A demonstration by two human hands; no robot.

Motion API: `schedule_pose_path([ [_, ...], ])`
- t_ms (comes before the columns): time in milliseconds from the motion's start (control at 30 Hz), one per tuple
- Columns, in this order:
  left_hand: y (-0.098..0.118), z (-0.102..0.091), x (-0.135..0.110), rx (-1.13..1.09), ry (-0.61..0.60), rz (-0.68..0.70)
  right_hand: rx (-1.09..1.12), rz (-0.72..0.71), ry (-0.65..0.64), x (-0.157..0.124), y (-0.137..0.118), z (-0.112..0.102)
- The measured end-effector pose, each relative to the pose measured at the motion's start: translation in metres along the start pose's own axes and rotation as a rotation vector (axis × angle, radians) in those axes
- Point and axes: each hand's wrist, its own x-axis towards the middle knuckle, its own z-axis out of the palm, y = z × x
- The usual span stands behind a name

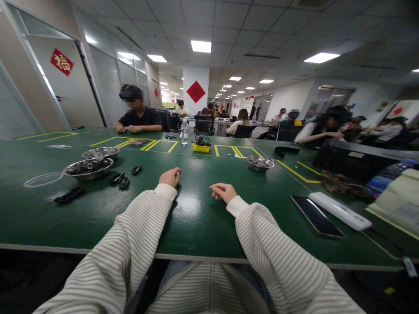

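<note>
My left hand (pixel 170 177) is over the green table, its fingers curled closed. A tiny pale spot shows near its fingertips, too small to name. To its left lie several black plastic parts (pixel 123 182). My right hand (pixel 224 192) is a little nearer to me, apart from the left, with thumb and forefinger pinched together; whatever is between them, if anything, cannot be made out. Further left, a metal bowl (pixel 73 172) holds dark parts, with a second metal bowl (pixel 98 150) behind it. A smaller metal bowl (pixel 260 168) with parts stands beyond my right hand.
On the right lie a phone (pixel 314 216) and a white elongated device (pixel 340 211). A yellow box (pixel 201 148) of black cables and a clear bottle (pixel 184 133) stand ahead. A black strip-like part (pixel 69 195) lies left. A co-worker (pixel 140 113) sits across the table (pixel 124 226).
</note>
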Motion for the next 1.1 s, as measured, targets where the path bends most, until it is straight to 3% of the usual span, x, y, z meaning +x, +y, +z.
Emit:
schedule_pose_path([
  [167, -0.029, 0.0, 0.01, 0.119, -0.054, -0.27, -0.028, 0.013, -0.012, -0.001, 0.002, -0.002],
  [333, -0.032, -0.003, 0.011, 0.12, -0.134, -0.368, -0.049, 0.009, -0.012, -0.002, 0.0, -0.001],
  [667, -0.032, -0.002, 0.011, 0.204, -0.217, -0.266, -0.076, 0.01, -0.034, -0.003, -0.001, -0.001],
  [1000, -0.03, -0.003, 0.006, 0.301, -0.16, -0.383, -0.083, 0.008, -0.043, -0.001, 0.003, 0.0],
  [1100, -0.03, -0.002, 0.006, 0.301, -0.142, -0.288, -0.087, 0.01, -0.044, 0.0, 0.004, 0.0],
])
